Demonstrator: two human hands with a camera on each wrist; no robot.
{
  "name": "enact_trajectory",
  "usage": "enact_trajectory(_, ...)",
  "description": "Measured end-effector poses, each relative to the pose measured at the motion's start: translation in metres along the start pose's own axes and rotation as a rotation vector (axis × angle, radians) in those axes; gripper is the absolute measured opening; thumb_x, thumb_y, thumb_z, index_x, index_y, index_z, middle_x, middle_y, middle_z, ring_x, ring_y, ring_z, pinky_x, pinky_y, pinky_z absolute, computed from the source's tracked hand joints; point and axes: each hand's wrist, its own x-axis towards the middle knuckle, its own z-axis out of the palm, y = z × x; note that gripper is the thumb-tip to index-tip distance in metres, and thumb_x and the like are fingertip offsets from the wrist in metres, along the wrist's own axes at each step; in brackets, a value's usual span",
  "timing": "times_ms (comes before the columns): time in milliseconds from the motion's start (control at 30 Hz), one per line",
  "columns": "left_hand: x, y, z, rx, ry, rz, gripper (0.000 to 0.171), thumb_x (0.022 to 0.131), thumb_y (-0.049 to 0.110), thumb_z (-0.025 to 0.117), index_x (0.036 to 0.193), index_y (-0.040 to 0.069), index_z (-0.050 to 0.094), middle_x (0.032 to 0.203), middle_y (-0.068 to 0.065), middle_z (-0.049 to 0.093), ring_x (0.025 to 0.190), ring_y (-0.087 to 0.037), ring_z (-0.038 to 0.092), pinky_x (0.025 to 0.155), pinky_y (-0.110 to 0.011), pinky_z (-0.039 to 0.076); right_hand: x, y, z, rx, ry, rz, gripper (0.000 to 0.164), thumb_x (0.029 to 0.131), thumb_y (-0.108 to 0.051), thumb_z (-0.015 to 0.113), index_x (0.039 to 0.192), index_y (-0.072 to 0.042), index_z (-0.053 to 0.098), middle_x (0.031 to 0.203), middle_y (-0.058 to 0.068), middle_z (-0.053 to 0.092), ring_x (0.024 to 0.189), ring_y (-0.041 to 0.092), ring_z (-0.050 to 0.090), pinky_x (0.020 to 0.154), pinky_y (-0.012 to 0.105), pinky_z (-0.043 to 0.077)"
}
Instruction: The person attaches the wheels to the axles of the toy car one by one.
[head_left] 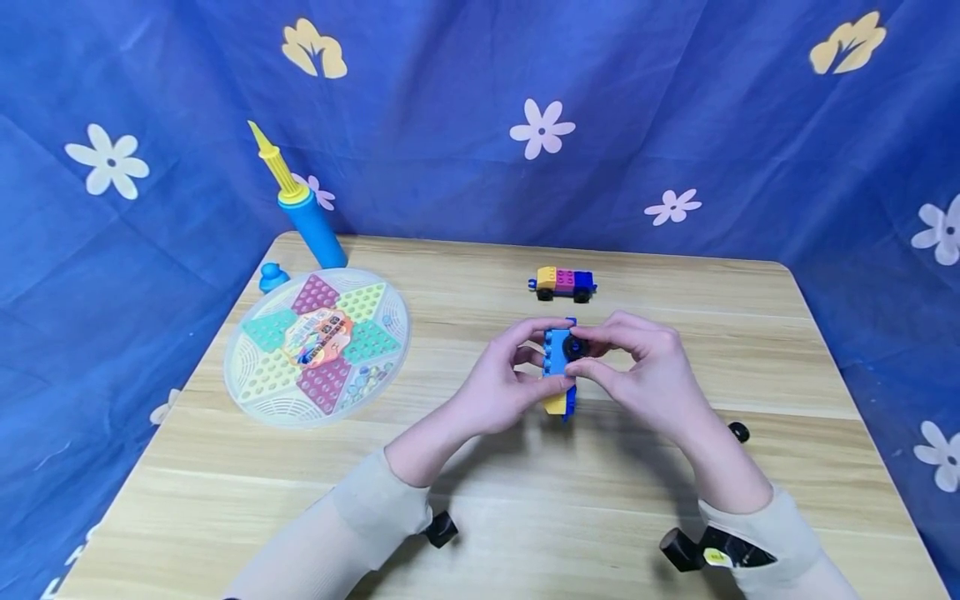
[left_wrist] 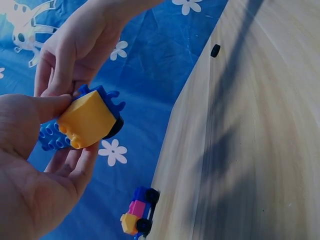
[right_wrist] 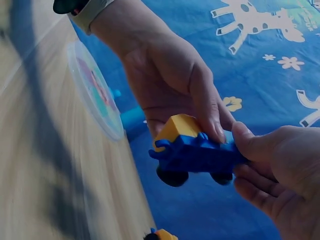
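Observation:
A toy block car with a blue base point(right_wrist: 200, 154), a light-blue block point(head_left: 557, 353) and a yellow block point(left_wrist: 89, 120) is held up over the table, tipped on its side. My left hand point(head_left: 504, 379) grips it between thumb and fingers, the studs facing left. My right hand point(head_left: 648, 367) pinches a black wheel point(head_left: 575, 347) against the base with thumb and index finger; how firmly the wheel sits is hidden. In the right wrist view, black wheels point(right_wrist: 172, 176) show along the underside.
A second block car point(head_left: 564, 283), yellow, pink and blue, stands behind the hands. One loose black wheel point(head_left: 738, 431) lies by the right forearm. On the left are a round Chinese checkers board point(head_left: 247, 392), a blue-and-yellow hand pump point(head_left: 318, 233) and a small blue piece point(head_left: 272, 277).

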Motion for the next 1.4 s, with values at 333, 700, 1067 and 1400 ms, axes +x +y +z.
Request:
enact_trajectory(333,-0.004,0.001,-0.010,0.018,-0.005,-0.011,0.059,0.100,0.005,0.075,0.150,0.028,0.055,0.136,-0.008,0.054,0.110,-0.027,0.068,0.083,-0.042,0.064,-0.027,0.018,-0.040,-0.098,-0.008,0.089,0.049,0.073,0.007,0.095,0.117,-0.008,0.080,0.106,-0.005,0.074,0.086,0.013,0.073,0.088,0.018,0.057)
enact_trajectory(700,-0.007,0.001,-0.019,0.027,0.032,-0.037,0.064,0.099,0.001,0.074,0.154,0.026,0.052,0.140,-0.011,0.052,0.105,-0.030,0.068,0.081,-0.037,0.062,-0.077,0.048,-0.088,-0.236,-0.085,0.186,0.052,0.071,0.006,0.096,0.117,-0.011,0.080,0.112,-0.001,0.073,0.089,0.008,0.070,0.087,0.010,0.052)
enact_trajectory(1067,-0.011,0.001,-0.023,0.061,0.045,-0.048,0.063,0.099,0.003,0.075,0.152,0.029,0.054,0.141,-0.006,0.051,0.094,-0.027,0.067,0.078,-0.034,0.059,-0.127,0.081,-0.117,-0.277,-0.165,0.314,0.051,0.073,0.000,0.096,0.120,-0.009,0.077,0.117,0.004,0.071,0.092,0.004,0.066,0.078,0.012,0.053)
enact_trajectory(1400,-0.015,0.002,-0.023,0.084,0.048,-0.097,0.065,0.099,0.005,0.076,0.153,0.032,0.053,0.148,-0.007,0.049,0.100,-0.030,0.067,0.083,-0.039,0.059,-0.161,0.107,-0.127,-0.345,-0.239,0.369,0.055,0.070,-0.005,0.099,0.120,-0.006,0.077,0.112,0.002,0.068,0.092,0.007,0.060,0.072,0.013,0.044)
